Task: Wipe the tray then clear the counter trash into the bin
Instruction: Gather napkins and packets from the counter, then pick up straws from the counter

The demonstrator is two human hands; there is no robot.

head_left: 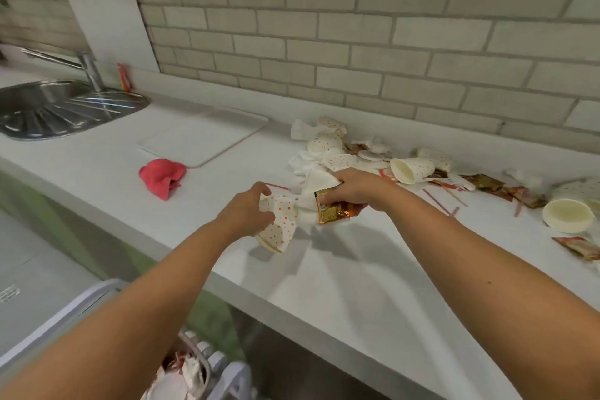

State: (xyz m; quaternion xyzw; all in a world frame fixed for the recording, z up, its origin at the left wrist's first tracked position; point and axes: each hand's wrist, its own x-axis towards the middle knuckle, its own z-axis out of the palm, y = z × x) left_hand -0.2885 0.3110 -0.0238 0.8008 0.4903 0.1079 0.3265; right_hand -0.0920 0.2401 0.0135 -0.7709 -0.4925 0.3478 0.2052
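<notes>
My left hand [248, 209] grips a crushed paper cup with orange dots [281, 227] just above the white counter [341, 276]. Right beside it, my right hand [358, 190] holds a bundle of white napkins and an orange-brown sauce packet [331, 209]. A white tray [201, 136] lies flat to the far left of the hands, and a crumpled red cloth [162, 176] lies at its near corner. A pile of dotted cups, lids and napkins [334, 148] lies behind my right hand. The bin [201, 373] stands below the counter edge, with trash inside.
More cups [412, 169] [568, 214], sauce packets [487, 183] [578, 247] and red stirrers [441, 204] are strewn along the counter to the right. A steel sink [61, 107] with a tap is at far left. A white board [110, 29] leans on the brick wall.
</notes>
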